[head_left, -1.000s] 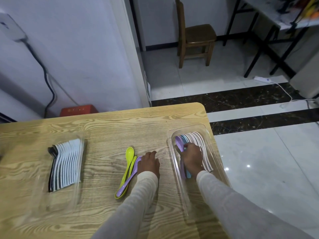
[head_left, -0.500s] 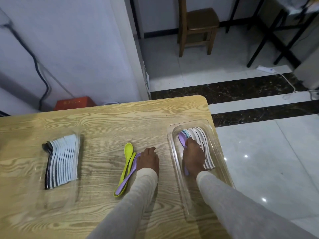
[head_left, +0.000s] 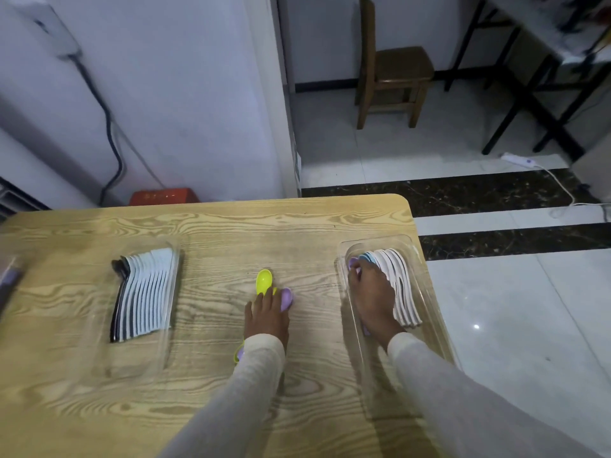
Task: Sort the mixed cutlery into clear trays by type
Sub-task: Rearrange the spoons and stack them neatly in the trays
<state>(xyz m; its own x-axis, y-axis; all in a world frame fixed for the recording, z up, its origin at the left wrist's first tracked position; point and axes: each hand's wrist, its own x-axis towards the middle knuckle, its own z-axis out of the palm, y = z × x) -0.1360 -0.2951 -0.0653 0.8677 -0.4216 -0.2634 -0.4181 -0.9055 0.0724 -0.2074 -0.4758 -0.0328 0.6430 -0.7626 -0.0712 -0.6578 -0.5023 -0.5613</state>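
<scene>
The left hand (head_left: 266,314) lies flat-fingered on the yellow spoon (head_left: 264,280) and purple spoon (head_left: 286,299) on the wooden table (head_left: 297,233). The right hand (head_left: 372,299) bends over the spoon row (head_left: 396,276) in the right tray (head_left: 410,241), its grip unclear. The left tray (head_left: 132,365) holds stacked white cutlery (head_left: 145,299); a chair (head_left: 393,71) stands beyond on tiled floor (head_left: 512,325).

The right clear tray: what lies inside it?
Inside: white spoons in a row, a blue spoon, a purple spoon. The right hand rests on them, hiding parts.

I see dim, bluish light, small glare spots on the floor (head_left: 476,326), soft blur throughout, and wide-angle bending at the edges.
</scene>
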